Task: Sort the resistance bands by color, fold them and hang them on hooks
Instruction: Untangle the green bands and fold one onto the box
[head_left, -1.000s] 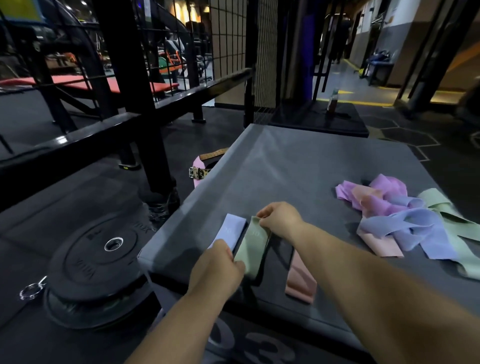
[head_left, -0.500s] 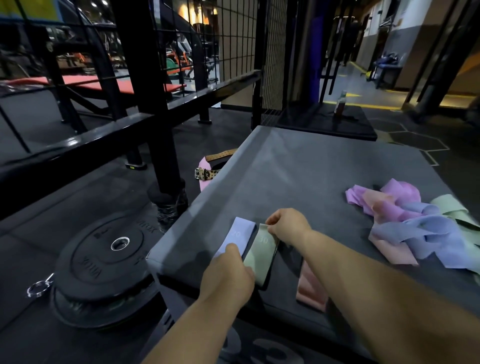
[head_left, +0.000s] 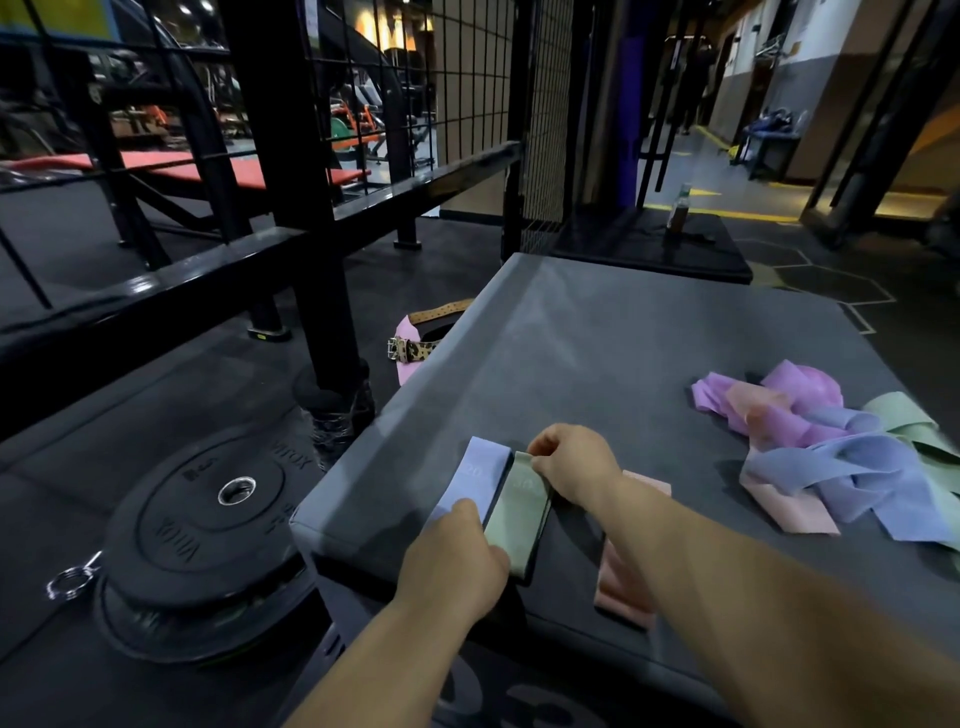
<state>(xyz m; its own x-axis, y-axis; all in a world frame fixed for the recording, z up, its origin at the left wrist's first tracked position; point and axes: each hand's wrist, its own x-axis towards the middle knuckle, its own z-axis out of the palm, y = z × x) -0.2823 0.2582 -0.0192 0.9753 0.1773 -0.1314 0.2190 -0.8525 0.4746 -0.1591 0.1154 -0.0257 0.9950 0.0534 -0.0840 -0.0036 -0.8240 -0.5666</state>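
Scarcely moved since a second ago, with both hands still on the folded green band (head_left: 519, 514) near the front-left corner of the table (head_left: 597, 353). At its far end, pinched by the curled fingers of the right hand (head_left: 571, 460); at its near end, covered and gripped by the left hand (head_left: 452, 561), knuckles up, fingertips hidden. Just left of it and touching, a folded pale-blue band (head_left: 478, 475) lying parallel. To the right, partly under the right forearm, a folded pink band (head_left: 621, 587), apart from the green one. Further right on the table, well apart, a loose heap of unsorted bands (head_left: 831, 457) in purple, pink, blue and green. On the floor to the left, a black weight plate (head_left: 208, 519) and a pink belt (head_left: 415, 348) beside the table's edge.
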